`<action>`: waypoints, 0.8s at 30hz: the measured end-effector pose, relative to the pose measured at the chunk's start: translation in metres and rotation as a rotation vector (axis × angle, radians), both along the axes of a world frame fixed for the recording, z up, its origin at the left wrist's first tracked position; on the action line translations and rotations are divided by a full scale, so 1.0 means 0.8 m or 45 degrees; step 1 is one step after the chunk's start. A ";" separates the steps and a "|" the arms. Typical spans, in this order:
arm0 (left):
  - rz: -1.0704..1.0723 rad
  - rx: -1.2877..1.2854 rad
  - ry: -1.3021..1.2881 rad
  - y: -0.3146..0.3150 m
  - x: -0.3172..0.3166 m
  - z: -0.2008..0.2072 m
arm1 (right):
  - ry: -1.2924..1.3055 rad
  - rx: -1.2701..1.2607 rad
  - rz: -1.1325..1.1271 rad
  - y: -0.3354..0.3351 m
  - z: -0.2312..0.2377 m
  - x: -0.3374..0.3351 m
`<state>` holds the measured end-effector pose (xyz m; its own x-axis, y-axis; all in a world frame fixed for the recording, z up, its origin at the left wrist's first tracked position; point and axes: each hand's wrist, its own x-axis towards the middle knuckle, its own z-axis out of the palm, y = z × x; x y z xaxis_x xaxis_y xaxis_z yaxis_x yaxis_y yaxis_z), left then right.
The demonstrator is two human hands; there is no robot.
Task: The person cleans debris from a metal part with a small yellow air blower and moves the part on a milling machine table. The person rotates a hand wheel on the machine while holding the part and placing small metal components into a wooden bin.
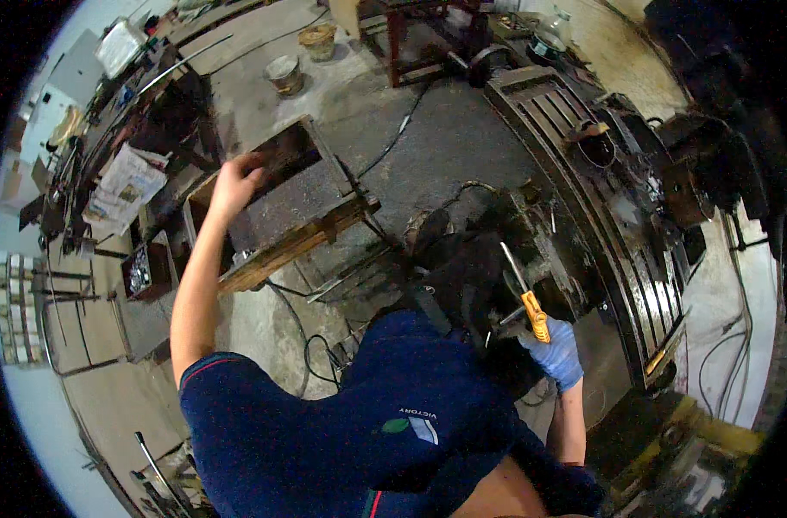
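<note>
My bare left hand (pixel 240 183) is over the near left part of a dark metal drawer-like box (pixel 291 211) with a wooden front edge. Its fingers are apart and a little bent, reaching over the box's dark recess, and I make out nothing between them. My right hand (pixel 556 352) wears a blue glove and is closed around a yellow-handled tool (pixel 534 316) with a long thin metal shaft. The shaft points up and away, next to the dark machine parts. The tool's exact kind is not clear.
To the right runs a long slotted machine table (pixel 596 207), with another yellow-handled tool (pixel 661 358) on its near end. A cluttered bench with newspaper (pixel 126 186) is at the left. Two buckets (pixel 284 76) stand on the far floor. Cables (pixel 320 354) trail below the box.
</note>
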<state>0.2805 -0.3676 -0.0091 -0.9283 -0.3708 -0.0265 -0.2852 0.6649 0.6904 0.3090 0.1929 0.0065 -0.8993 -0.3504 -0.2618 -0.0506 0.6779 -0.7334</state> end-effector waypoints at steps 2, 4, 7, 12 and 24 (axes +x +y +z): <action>0.011 -0.236 -0.209 -0.038 0.044 -0.035 | -0.075 -0.040 -0.044 0.018 -0.016 -0.007; -0.037 -0.526 -0.565 -0.060 0.076 -0.073 | -0.082 -0.068 -0.024 0.020 -0.022 -0.015; -0.003 -0.646 -1.097 -0.046 0.078 -0.097 | 0.000 0.075 0.050 0.014 -0.025 -0.020; -0.193 -0.967 -1.329 -0.066 0.099 -0.148 | 0.110 0.146 0.125 -0.003 -0.013 -0.028; -0.093 -0.973 -0.803 -0.072 0.101 -0.173 | 0.073 0.100 -0.005 0.027 -0.025 -0.012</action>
